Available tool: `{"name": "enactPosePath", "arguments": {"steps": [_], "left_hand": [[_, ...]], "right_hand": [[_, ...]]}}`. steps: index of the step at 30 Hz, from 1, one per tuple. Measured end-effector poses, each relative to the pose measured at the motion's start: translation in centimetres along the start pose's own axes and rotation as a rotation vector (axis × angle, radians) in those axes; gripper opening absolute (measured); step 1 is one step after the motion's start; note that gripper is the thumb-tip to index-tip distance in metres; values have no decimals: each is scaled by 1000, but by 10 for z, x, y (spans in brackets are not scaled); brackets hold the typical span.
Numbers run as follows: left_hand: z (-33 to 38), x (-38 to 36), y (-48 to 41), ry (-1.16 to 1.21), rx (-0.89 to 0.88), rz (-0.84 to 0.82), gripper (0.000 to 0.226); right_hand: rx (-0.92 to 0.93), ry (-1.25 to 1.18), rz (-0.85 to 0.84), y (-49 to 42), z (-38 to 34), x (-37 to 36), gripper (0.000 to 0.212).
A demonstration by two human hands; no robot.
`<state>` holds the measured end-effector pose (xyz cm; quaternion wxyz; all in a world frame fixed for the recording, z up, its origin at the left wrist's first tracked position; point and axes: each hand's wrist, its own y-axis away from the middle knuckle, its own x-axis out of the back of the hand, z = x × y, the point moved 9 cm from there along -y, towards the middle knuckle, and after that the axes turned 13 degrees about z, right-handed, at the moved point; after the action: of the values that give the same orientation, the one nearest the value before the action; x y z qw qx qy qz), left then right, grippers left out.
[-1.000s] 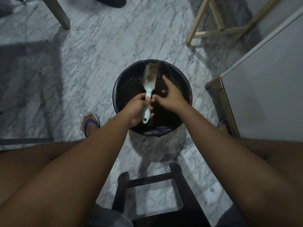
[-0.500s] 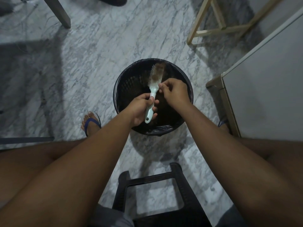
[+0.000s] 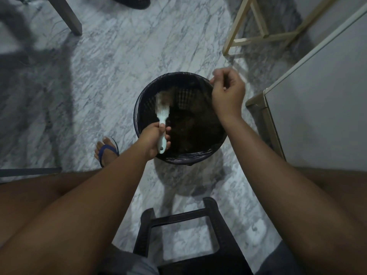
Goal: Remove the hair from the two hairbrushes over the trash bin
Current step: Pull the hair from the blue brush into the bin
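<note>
A pale mint hairbrush (image 3: 162, 114) with brown hair matted in its bristles is held over the black trash bin (image 3: 146, 96). My left hand (image 3: 154, 138) grips its handle at the bin's near left rim. My right hand (image 3: 227, 94) is raised over the bin's far right rim with its fingers curled and fingertips pinched together; whether hair is between them is too small to tell. Dark hair lies inside the bin. Only one hairbrush is in view.
A dark plastic stool (image 3: 190, 239) stands between my knees. A white cabinet (image 3: 321, 108) is at the right, a wooden frame (image 3: 258, 36) at the far right, and a table leg (image 3: 67, 14) at the far left. My foot in a blue sandal (image 3: 107, 151) rests left of the bin.
My right hand has left the brush head and pulled up and to the right over the bin's rim. My left hand shifted the brush to the left side of the bin.
</note>
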<state>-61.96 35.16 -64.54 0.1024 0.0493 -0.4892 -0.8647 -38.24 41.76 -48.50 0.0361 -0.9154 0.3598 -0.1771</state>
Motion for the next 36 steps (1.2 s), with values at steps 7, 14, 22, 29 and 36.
{"name": "enactPosePath", "arguments": {"steps": [7, 14, 22, 29, 36], "left_hand": [[14, -27, 22, 122, -8, -212, 23], [11, -39, 31, 13, -42, -278, 28], [0, -34, 21, -25, -4, -205, 29], [5, -37, 14, 129, 35, -84, 25], [13, -27, 8, 180, -1, -69, 27]], "right_hand": [[-143, 564, -541, 46, 57, -34, 42], [29, 356, -373, 44, 21, -55, 48], [172, 403, -247, 39, 18, -49, 15], [292, 134, 36, 34, -8, -9, 16], [84, 314, -179, 29, 35, -12, 18]]}}
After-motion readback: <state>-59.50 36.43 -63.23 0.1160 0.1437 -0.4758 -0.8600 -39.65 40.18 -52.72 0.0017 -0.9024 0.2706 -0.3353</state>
